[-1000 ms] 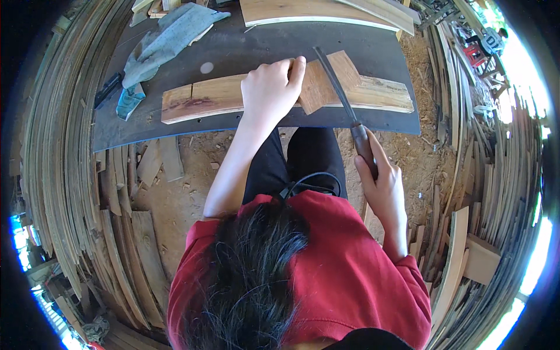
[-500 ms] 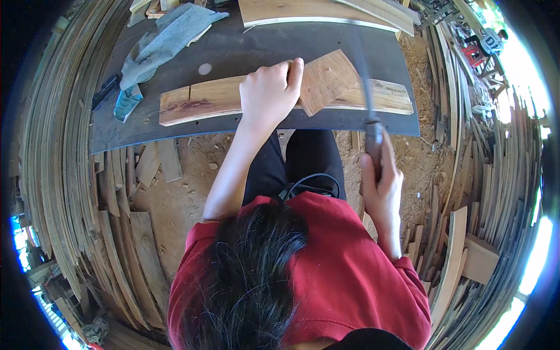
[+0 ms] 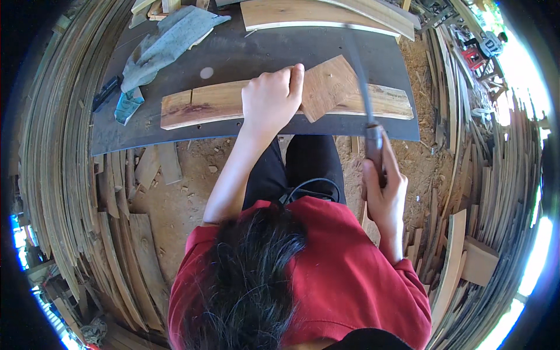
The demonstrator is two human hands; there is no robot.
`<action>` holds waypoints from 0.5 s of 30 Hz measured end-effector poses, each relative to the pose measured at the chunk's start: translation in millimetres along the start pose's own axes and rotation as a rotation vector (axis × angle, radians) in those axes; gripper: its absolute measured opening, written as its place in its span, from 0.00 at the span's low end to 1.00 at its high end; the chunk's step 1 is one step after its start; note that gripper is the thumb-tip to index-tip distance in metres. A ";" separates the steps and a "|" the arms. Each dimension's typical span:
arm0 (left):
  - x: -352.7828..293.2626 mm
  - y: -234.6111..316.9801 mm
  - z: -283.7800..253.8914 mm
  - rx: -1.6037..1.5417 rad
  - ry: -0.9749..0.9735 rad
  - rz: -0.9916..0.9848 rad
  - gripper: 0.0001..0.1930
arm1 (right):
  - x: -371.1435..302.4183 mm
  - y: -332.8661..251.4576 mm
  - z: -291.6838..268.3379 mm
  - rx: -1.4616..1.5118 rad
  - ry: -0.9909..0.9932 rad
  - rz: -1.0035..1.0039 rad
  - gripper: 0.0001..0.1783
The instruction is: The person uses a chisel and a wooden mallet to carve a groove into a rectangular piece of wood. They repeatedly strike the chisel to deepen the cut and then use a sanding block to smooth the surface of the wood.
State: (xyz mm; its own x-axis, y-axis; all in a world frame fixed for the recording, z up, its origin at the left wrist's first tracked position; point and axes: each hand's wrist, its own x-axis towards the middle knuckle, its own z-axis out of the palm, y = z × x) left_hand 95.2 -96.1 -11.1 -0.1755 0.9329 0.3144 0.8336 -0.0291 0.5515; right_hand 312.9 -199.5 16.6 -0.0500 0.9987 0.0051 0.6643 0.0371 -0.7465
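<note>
My left hand (image 3: 269, 96) is closed, thumb uppermost, on the left end of a flat brown wooden block (image 3: 328, 87). The block sits at a slant across a long pale plank (image 3: 204, 100) on the dark table. In my right hand (image 3: 386, 189) is the dark wooden handle of what looks like a file (image 3: 365, 96), its long, narrow grey shaft pointing away from me. The shaft passes close along the block's right edge; its far end is blurred, and I cannot tell whether it touches the block.
The dark table (image 3: 227, 52) carries a bluish-grey cloth (image 3: 169, 46), a crumpled packet (image 3: 128, 105) and a black object (image 3: 107, 93) at left. More boards (image 3: 309, 13) lie at its far side. Stacked wood strips (image 3: 58, 134) line both sides. A person (image 3: 493, 44) is far right.
My right hand and the file have come slightly back toward me. The left hand keeps its hold on the block, and the whole view has shifted a little.
</note>
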 end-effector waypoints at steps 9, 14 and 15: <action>-0.7 -1.9 1.1 0.011 0.017 0.049 0.26 | 1.7 3.1 0.5 0.045 0.014 -0.034 0.31; 0.4 -3.5 3.0 0.039 0.031 0.064 0.26 | 2.7 4.3 2.2 0.075 0.010 0.015 0.31; 0.3 -3.7 3.3 0.040 0.031 0.062 0.26 | 2.3 4.2 2.0 0.055 -0.011 -0.009 0.31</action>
State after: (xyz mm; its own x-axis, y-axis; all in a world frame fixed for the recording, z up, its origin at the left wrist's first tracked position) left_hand 93.8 -94.6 -15.6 -0.1385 0.9180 0.3717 0.8635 -0.0718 0.4992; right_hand 314.1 -197.0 12.1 -0.0639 0.9979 0.0047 0.6219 0.0435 -0.7818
